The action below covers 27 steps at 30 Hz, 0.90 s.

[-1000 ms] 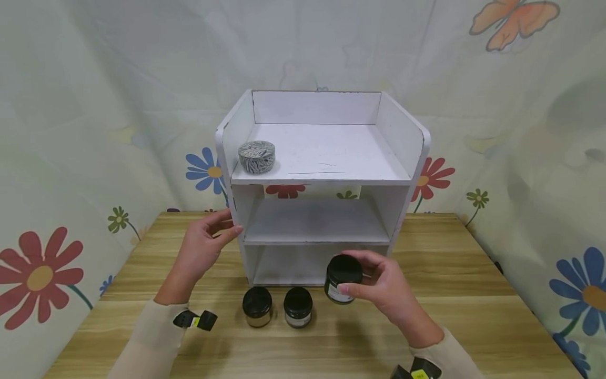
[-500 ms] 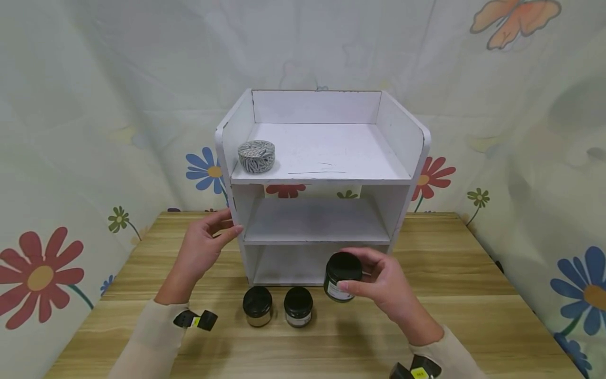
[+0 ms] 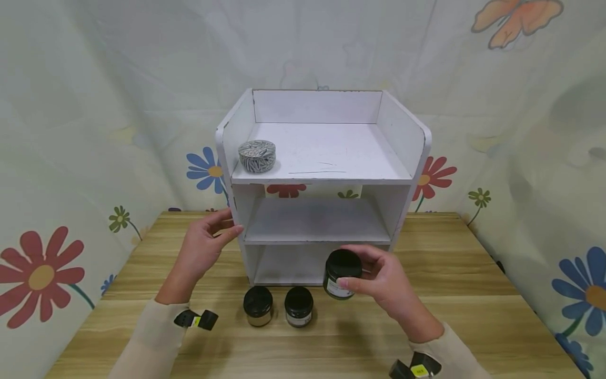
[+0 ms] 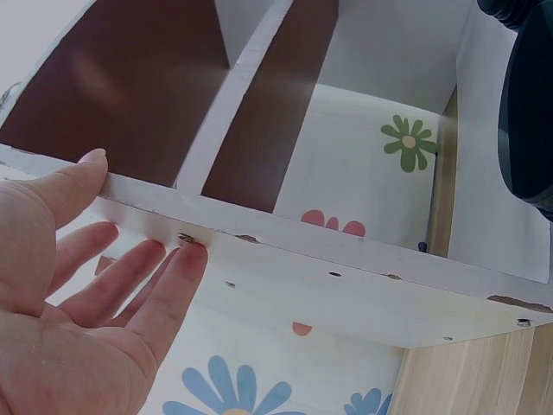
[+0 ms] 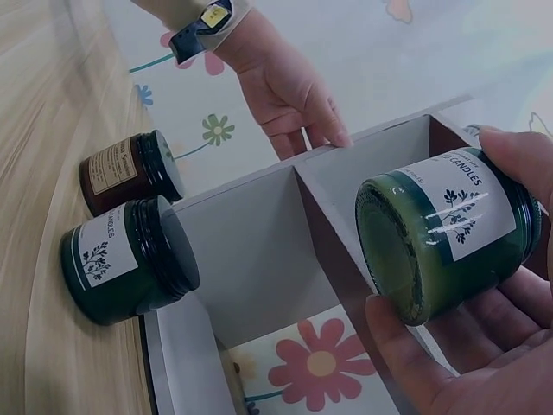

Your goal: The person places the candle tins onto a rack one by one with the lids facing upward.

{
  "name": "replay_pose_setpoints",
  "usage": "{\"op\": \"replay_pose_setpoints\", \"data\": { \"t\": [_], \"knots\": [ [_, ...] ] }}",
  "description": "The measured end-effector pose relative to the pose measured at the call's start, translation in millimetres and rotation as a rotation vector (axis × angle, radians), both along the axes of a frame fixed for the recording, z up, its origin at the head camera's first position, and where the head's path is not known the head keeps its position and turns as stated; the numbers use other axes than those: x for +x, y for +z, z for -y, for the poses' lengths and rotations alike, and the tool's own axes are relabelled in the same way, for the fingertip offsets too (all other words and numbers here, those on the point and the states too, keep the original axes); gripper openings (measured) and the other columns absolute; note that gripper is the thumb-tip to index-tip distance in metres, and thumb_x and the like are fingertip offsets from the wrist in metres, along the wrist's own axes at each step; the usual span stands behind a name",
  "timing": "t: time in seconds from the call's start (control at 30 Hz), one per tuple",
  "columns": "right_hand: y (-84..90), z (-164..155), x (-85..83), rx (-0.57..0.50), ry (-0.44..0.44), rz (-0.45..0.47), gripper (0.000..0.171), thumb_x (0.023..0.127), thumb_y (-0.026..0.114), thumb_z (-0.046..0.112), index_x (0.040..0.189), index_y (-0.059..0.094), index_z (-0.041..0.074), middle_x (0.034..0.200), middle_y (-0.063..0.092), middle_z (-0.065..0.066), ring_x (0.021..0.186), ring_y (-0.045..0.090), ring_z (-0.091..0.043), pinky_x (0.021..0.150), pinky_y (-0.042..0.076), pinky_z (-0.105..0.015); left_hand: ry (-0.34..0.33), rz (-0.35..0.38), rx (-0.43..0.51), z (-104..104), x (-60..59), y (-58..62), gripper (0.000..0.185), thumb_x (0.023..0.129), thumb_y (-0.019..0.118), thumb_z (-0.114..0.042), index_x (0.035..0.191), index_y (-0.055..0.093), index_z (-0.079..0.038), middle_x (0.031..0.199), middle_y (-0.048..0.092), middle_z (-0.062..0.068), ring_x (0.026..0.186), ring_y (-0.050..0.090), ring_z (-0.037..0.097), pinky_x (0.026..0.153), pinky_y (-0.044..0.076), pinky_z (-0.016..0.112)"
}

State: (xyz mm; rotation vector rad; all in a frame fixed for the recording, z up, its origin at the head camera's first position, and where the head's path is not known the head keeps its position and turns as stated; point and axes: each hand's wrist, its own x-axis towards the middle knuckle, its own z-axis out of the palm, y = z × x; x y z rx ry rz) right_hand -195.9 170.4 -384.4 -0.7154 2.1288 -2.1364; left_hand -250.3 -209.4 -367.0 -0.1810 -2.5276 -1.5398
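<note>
My right hand (image 3: 385, 281) holds a green glass candle jar (image 5: 449, 229) with a black lid and white label, fingers on one side and thumb on the other. The jar is raised off the table before the white shelf unit's (image 3: 317, 243) lowest opening. My left hand (image 3: 205, 242) steadies the unit's left side panel (image 4: 285, 229), thumb at its front edge and fingertips against the outer face. Two more lidded candle jars stand upright on the table in front: a brown one (image 5: 130, 173) on the left and a green one (image 5: 121, 259) beside it.
A round grey-and-white patterned tin (image 3: 257, 156) sits at the left of the unit's top shelf. The wooden table (image 3: 454, 295) reaches back to a flower-print cloth (image 3: 118, 105) behind and at both sides.
My right hand has lifted the candle jar very slightly. The left hand, the shelf unit and the two standing jars stay where they were.
</note>
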Motion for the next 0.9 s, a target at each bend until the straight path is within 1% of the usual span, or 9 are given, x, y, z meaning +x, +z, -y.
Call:
{"op": "replay_pose_setpoints", "data": {
  "t": [0.6,0.9],
  "knots": [
    [8.6,0.5,0.0,0.053,-0.048,0.002,0.053,0.083,0.084,0.004,0.132,0.065,0.001,0.119,0.071,0.002,0.099,0.073,-0.018,0.088,0.062,-0.029,-0.009,-0.011,0.004,0.2,-0.1,-0.2,0.063,0.094,0.072,-0.047,0.149,0.056,-0.021,0.147,0.059,0.007,0.132,0.06,0.033,0.107,0.052,0.055],
    [10.0,0.7,-0.7,0.041,-0.033,-0.008,0.052,0.084,0.083,0.004,0.132,0.064,0.001,0.12,0.072,0.0,0.1,0.073,-0.02,0.089,0.062,-0.029,-0.011,-0.017,0.005,0.8,-0.4,-1.4,0.063,0.094,0.072,-0.046,0.149,0.056,-0.02,0.147,0.058,0.007,0.132,0.059,0.033,0.107,0.052,0.055]
  ]
}}
